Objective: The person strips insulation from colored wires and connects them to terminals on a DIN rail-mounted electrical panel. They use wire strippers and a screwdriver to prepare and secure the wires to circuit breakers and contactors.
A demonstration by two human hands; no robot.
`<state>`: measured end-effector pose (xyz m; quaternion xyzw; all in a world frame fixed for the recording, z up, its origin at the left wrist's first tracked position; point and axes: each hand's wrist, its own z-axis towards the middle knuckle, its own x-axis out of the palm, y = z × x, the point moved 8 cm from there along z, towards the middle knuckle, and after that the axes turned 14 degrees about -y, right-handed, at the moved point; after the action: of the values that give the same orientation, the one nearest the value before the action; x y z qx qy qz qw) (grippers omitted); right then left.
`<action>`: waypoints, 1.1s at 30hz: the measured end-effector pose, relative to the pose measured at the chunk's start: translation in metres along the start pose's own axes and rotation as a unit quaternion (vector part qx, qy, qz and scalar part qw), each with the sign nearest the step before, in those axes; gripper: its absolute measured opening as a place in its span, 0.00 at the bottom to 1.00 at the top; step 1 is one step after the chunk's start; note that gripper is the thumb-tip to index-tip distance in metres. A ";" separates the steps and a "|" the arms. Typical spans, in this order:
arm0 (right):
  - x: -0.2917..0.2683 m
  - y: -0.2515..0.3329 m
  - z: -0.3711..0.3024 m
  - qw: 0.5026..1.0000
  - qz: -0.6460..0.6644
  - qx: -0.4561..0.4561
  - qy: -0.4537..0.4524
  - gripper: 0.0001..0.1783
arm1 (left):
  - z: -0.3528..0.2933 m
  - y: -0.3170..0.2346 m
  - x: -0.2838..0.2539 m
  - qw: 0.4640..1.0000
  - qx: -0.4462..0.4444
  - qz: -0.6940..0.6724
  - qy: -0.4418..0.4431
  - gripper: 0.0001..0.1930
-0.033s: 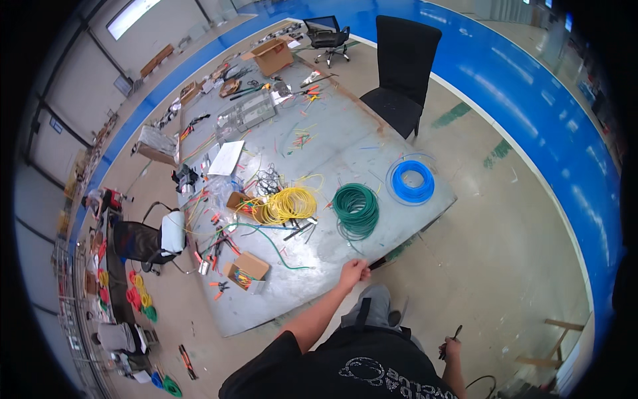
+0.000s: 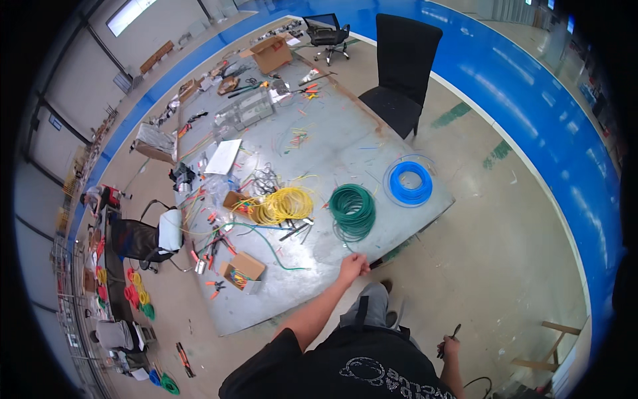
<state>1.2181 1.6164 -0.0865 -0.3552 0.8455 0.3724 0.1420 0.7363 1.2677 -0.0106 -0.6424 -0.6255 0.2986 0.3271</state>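
Observation:
My left hand (image 2: 354,265) is closed at the near edge of the metal table (image 2: 306,299). A loose tail from the green wire coil (image 2: 352,213) runs down to its fingers, and they appear to pinch it. The coil lies flat just beyond that hand. Low at my right side, away from the table, my right hand (image 2: 450,346) grips a slim dark hand tool (image 2: 457,330); its exact kind is too small to tell. A blue coil (image 2: 410,183) rests right of the green one, and a yellow coil (image 2: 288,205) to its left.
Left on the table are an open cardboard box (image 2: 246,266) of small coloured pieces, orange-handled pliers (image 2: 214,288) and a white sheet (image 2: 224,157). A grey case (image 2: 244,112) stands farther back. A black chair (image 2: 405,73) is at the far right edge, a mesh chair (image 2: 136,239) left.
The view has shifted slightly, so the table and coils appear a little farther left. A shoe shows more beyond my leg. Both hands remain closed.

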 end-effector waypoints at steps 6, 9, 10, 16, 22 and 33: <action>0.022 0.097 0.032 0.997 -0.077 -0.021 0.024 0.12 | 0.178 -0.117 0.096 0.937 0.293 0.166 -0.093 0.09; 0.011 0.118 0.033 0.994 -0.109 -0.012 0.026 0.10 | 0.249 -0.172 0.152 0.856 0.374 0.334 -0.129 0.07; 0.011 0.132 0.033 0.989 -0.140 -0.020 0.033 0.10 | 0.271 -0.185 0.166 0.841 0.375 0.368 -0.129 0.07; 0.010 0.201 0.032 0.991 -0.098 0.090 -0.026 0.09 | 0.382 -0.211 0.224 0.820 0.380 0.415 -0.099 0.15; 0.069 0.288 0.049 0.992 -0.117 0.041 0.022 0.11 | 0.451 -0.181 0.239 0.824 0.258 0.504 -0.024 0.18; 0.158 0.426 0.106 0.962 -0.199 -0.065 0.174 0.14 | 0.345 -0.186 0.130 0.987 0.054 0.144 -0.054 0.05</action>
<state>0.8026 1.8156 -0.0131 -0.5838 0.7435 0.3236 0.0408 0.3548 1.4146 -0.0691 -0.6902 -0.5259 0.4102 0.2804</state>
